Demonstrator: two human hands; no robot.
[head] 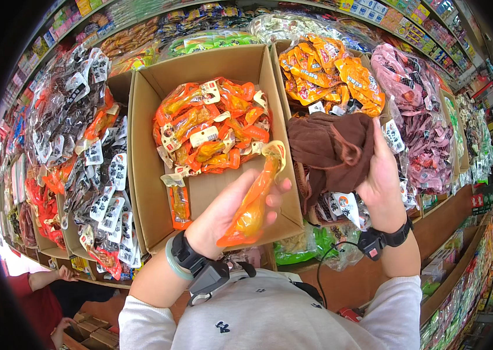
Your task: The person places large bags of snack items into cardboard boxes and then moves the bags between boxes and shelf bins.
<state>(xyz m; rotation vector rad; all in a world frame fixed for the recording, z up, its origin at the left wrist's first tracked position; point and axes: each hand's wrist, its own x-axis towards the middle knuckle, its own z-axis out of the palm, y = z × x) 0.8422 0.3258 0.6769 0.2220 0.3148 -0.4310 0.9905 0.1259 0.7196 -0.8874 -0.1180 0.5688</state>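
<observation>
Across the palm of my left hand (224, 199) lies a vacuum-packed drumstick (253, 197) in an orange and clear wrapper, the fingers curled behind it. It is held over the near right part of an open cardboard box (152, 183). Inside that box, several like packs (211, 127) form a pile towards the back, and a single pack (180, 205) lies apart at the near left. My right hand (380, 170) grips a bunched brown cloth (329, 148) from its right side. The cloth hangs over the box to the right and hides part of its contents.
Orange snack packets (329, 74) fill the back of the right-hand box. Dark packs with white labels (106, 192) heap up on the left, pink packs (426, 127) on the right. Stocked shelves (404, 26) curve behind. A person in a red top (38, 306) is at lower left.
</observation>
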